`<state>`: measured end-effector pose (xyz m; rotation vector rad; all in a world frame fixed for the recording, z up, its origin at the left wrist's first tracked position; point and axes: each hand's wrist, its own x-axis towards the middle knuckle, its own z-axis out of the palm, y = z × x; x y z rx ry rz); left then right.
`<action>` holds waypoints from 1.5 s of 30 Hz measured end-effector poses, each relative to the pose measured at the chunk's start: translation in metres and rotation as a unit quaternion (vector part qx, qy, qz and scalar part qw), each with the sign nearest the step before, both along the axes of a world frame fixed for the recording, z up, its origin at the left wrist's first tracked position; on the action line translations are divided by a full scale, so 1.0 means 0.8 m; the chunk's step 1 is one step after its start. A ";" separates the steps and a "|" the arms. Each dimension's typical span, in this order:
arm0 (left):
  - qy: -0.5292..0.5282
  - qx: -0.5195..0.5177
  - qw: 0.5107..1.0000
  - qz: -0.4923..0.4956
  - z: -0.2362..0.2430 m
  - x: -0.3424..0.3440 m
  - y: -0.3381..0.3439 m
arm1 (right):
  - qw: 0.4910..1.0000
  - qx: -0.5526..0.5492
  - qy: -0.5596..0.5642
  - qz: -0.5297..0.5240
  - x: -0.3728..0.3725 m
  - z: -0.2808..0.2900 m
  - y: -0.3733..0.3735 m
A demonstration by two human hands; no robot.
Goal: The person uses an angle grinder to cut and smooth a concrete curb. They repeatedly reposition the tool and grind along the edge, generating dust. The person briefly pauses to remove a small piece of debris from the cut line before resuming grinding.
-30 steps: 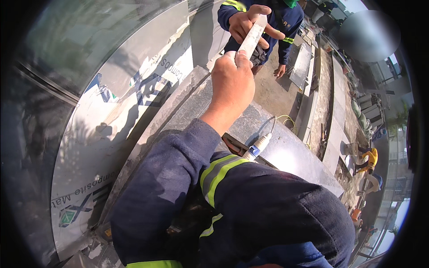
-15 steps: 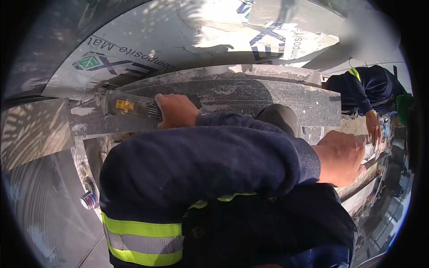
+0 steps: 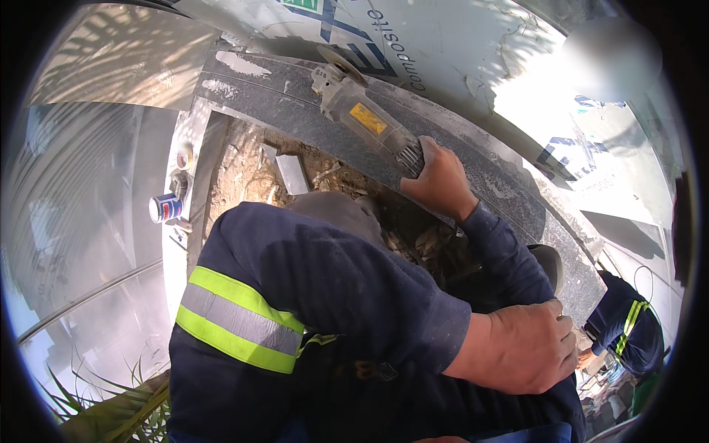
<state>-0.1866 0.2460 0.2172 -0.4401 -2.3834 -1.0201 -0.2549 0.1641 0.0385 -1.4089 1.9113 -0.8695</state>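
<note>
My right hand (image 3: 442, 177) is closed around the rear of a grey angle grinder (image 3: 373, 125) with a yellow label. The grinder's cutting disc (image 3: 342, 63) points away toward the far side, above a long dark stone slab (image 3: 295, 96) streaked with pale dust. My left arm crosses in front of the right one, so my left hand (image 3: 521, 347) appears at the right, by my right sleeve (image 3: 509, 255). Its fingers are curled; what lies inside them, if anything, is hidden.
Printed white sheeting (image 3: 473, 44) runs behind the slab. A dirt hollow (image 3: 251, 166) with a pale offcut (image 3: 293, 174) lies before it. On a ledge at left are a small tin (image 3: 165, 207) and a tape roll (image 3: 185, 155). A co-worker (image 3: 628, 325) bends at the lower right.
The view has turned, bringing the dirt hollow and palm leaves into sight. In it the grinder and my right hand appear farther right, and the disc now shows. My left hand appears lower.
</note>
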 end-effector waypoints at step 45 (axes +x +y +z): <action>-0.391 0.709 0.501 0.307 0.048 0.115 0.017 | 0.950 0.277 -0.110 -0.088 -0.094 0.343 0.193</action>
